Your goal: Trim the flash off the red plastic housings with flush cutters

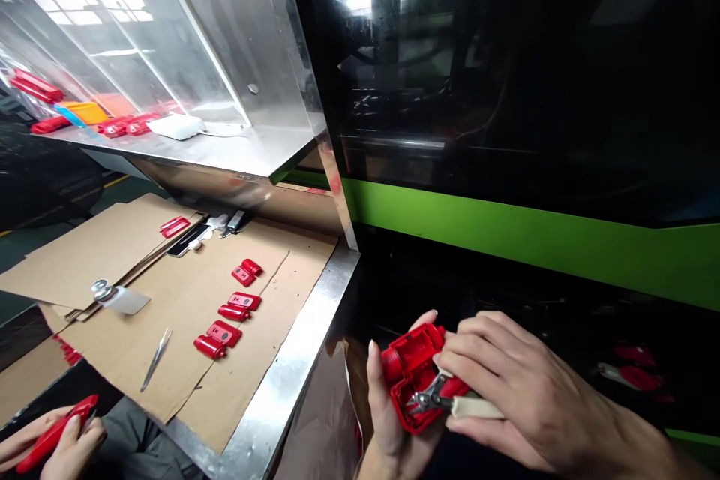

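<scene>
My left hand (388, 405) cups a red plastic moulded part (413, 371) from below, fingers wrapped round its side. My right hand (523, 390) lies over the part and grips small cutting pliers (444, 397) with pale handles; the metal jaws rest on the part's open lower face. Both hands are low in the middle of the view, to the right of the steel bench (281, 382).
Cardboard sheets (185, 300) cover the steel bench, with several red parts (233, 311), tweezers (156, 358) and a scraper (115, 295) on them. A steel shelf (225, 150) above holds more red parts. Another person's hands (50, 439) hold a red piece at bottom left. A black and green machine (506, 232) fills the right.
</scene>
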{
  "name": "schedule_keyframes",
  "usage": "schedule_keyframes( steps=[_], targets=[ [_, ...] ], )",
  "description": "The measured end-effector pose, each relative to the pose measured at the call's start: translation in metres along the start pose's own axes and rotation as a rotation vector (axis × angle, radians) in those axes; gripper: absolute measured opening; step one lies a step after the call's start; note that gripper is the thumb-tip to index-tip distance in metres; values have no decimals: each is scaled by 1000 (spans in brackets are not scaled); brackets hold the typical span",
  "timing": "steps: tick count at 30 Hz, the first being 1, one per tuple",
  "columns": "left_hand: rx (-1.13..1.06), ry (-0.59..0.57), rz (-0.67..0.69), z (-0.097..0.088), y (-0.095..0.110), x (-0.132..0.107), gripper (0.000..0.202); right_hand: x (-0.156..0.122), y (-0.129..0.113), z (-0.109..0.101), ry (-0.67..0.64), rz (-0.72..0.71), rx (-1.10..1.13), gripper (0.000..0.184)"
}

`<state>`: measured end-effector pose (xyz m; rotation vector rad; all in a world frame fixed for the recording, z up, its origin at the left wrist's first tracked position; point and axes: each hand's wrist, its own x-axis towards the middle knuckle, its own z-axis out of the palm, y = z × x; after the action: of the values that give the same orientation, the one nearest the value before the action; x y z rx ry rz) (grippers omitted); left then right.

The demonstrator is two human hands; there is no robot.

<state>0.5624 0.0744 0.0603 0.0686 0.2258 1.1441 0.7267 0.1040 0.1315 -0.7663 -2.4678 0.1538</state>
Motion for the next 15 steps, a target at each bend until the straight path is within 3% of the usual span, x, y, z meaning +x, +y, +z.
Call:
schedule_keyframes(
  steps=[3,5,10,15],
  targets=[
    [61,64,125,4,-3,1,66,-6,-10,8,87,144,221,31],
    [90,79,180,6,-7,2,62,-9,-19,17,111,256,379,25],
    [216,92,242,7,-15,3,67,-14,-32,33,-44,599,605,16],
    [339,84,276,1,-16,7,65,-18,-40,48,5,689,680,11]
  ],
)
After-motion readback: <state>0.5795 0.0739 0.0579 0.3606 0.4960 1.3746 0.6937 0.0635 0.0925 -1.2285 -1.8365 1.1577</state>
